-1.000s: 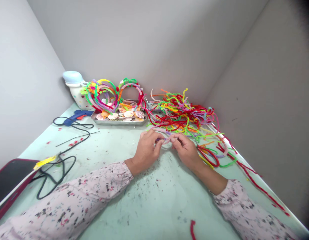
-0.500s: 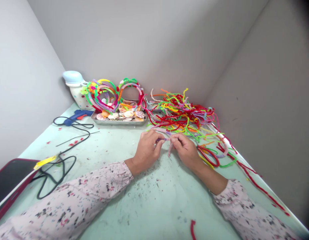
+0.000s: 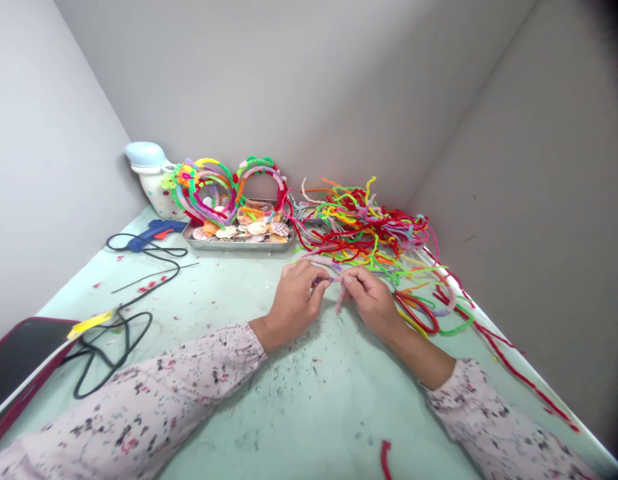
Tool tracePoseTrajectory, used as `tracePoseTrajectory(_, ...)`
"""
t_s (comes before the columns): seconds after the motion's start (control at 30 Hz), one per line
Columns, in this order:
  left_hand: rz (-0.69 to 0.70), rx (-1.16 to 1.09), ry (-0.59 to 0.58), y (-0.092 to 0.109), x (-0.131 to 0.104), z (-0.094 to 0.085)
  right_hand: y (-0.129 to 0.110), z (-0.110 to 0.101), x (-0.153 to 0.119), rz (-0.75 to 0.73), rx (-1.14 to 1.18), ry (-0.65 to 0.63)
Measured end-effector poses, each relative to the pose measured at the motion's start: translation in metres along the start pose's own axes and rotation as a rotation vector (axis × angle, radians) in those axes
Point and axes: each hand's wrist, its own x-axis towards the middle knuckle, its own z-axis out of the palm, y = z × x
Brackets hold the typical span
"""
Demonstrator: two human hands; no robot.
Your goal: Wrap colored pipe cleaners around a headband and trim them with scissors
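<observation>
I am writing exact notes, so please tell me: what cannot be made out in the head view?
Head view, hidden: part of the fuzzy strand, by the left hand and right hand.
Head view, hidden: most of the tray floor, under shells.
Head view, cut off: black panel, by left edge; red strand, by bottom edge.
Head view, too small: what the dark specks are.

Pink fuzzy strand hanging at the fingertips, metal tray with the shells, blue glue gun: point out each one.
Pink fuzzy strand (image 3: 339, 302): head view, on its dangling part.
Metal tray (image 3: 239, 247): head view, on its front wall.
Blue glue gun (image 3: 149, 233): head view, on its body.
</observation>
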Motion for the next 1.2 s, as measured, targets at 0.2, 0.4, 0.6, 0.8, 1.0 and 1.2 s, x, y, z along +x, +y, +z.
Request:
tracePoseTrajectory(0.2,0.000,-0.003,-0.004,0.0006,0.0003,-0.0002,0.0020,0.0005,-0.0003,0.004,0.005,-0.006)
tracePoseTrajectory(0.4,-0.002,0.002,0.003,-0.0006,0.0003,0.0000,0.0000,0.0013,0.0000,0.022,0.049,0.004)
tracePoseTrajectory(0.6,-0.009,0.004,-0.008,-0.0008,0.0002,-0.0003,-0.0007,0.0006,0.0002,0.024,0.026,0.010)
tracePoseTrajectory(0.8,-0.004,0.003,-0.011,-0.0014,-0.0002,0.0003,0.0016,-0.0004,0.0005,0.013,-0.006,0.001)
tracePoseTrajectory(1.0,0.005,-0.004,-0.006,-0.0018,0.0001,0.0004,0.0025,-0.0002,0.0010,0.017,0.004,-0.013)
tracePoseTrajectory(1.2,0.015,-0.002,0.001,-0.0003,0.0001,0.0002,0.0017,-0.0008,0.0011,0.013,0.007,-0.013)
